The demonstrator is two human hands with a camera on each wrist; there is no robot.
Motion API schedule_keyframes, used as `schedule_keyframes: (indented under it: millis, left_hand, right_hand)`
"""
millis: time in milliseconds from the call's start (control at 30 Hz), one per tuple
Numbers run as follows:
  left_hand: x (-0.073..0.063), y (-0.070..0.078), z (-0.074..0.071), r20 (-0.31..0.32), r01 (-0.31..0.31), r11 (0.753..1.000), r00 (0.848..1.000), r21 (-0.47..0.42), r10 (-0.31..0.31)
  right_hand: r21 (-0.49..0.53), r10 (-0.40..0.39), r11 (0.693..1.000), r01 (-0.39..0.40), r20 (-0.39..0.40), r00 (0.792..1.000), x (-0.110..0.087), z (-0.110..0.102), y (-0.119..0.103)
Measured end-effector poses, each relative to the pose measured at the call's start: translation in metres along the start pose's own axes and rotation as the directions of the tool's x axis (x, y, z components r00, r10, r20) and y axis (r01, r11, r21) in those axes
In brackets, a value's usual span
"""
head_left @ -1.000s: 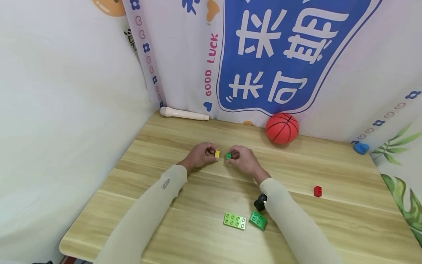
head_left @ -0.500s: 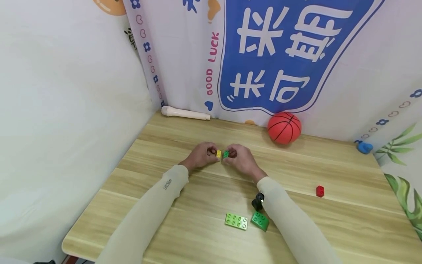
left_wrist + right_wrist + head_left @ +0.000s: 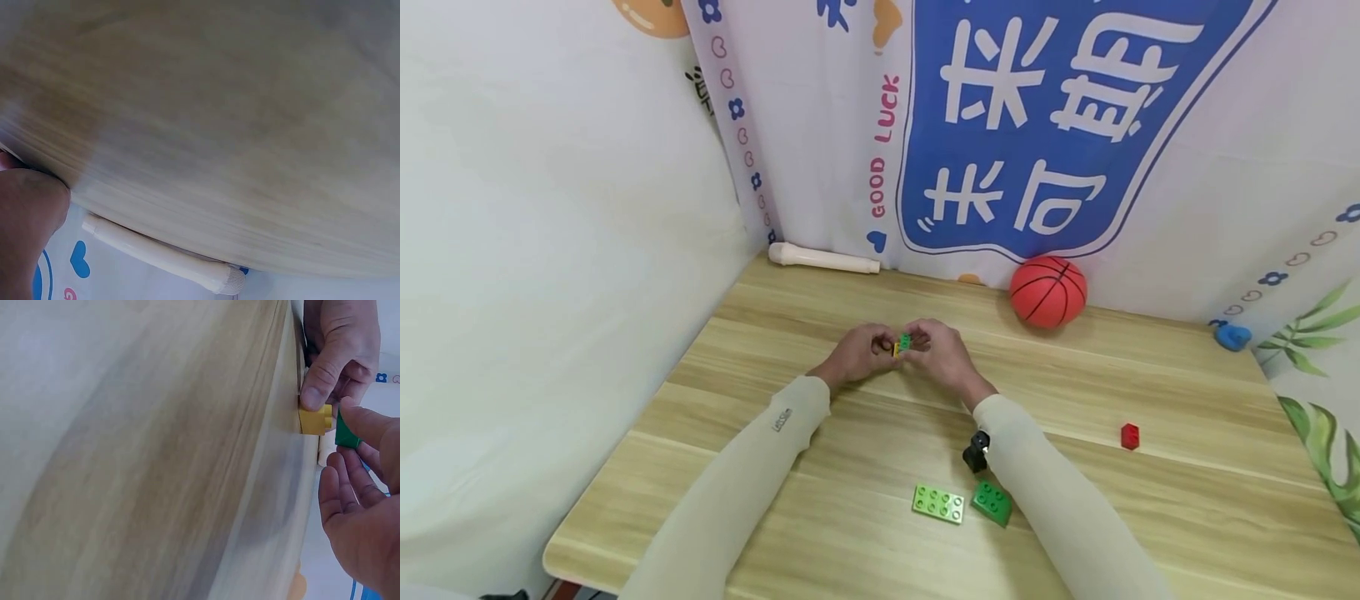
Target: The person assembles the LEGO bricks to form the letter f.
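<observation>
Head view: a small yellow toy brick (image 3: 897,350) is pinched between thumb and fingers of the left hand (image 3: 856,352). A small green toy brick (image 3: 906,342) is pinched likewise by the right hand (image 3: 942,354). Both hands are thus occupied and are brought close together over the far half of the wood-grain table (image 3: 827,517), left of its middle.

Right wrist view: the yellow brick is seen low at the table surface, with its studs turned toward the green brick. The green brick is held just above those studs and partly covered by the thumb; a narrow gap is shown between the two. Whether the yellow brick is touching the table cannot be told.

Left wrist view: only part of a hand is caught at the left edge; its grip cannot be read from there.

Surroundings: a light-green eight-stud brick (image 3: 937,504) and a dark-green brick (image 3: 992,502) are laid side by side, slightly apart, near the right sleeve (image 3: 1060,508). A black device (image 3: 976,451) is seen at that sleeve's inner edge. A red brick (image 3: 1130,436) is placed farther right. Along the back, a white toy microphone (image 3: 824,257) and a red toy basketball (image 3: 1048,292) are set before a printed cloth (image 3: 820,167).
</observation>
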State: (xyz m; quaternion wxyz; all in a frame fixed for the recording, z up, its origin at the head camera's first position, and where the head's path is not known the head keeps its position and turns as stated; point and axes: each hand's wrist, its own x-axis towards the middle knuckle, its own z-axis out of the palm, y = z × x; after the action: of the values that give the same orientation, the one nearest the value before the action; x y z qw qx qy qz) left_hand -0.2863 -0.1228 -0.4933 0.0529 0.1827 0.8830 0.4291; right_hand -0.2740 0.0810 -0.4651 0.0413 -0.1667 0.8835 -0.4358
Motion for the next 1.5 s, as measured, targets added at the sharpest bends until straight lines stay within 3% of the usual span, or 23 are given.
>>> schedule_keyframes:
  millis: [267,533,967,1500]
  left_hand:
    - [0.001,-0.002,0.001,0.005,-0.011,1.000,1.000,-0.006,0.011]
    - [0.000,-0.004,0.001,-0.009,-0.045,0.999,0.999,0.017,0.045]
    - [-0.001,-0.001,0.000,-0.004,-0.035,0.998,0.999,0.046,0.035]
    - [0.002,-0.007,0.000,0.014,-0.017,0.999,1.000,0.030,0.017]
  right_hand:
    - [-0.014,0.027,1.000,-0.026,0.031,0.999,0.003,0.003,0.000]
    - [-0.027,-0.003,1.000,0.004,0.045,0.999,0.007,0.007,-0.004]
    - [-0.078,-0.016,0.997,0.020,0.051,0.999,0.007,0.007,-0.008]
    - [0.059,0.059,0.997,-0.057,-0.027,0.998,0.007,0.015,-0.002]
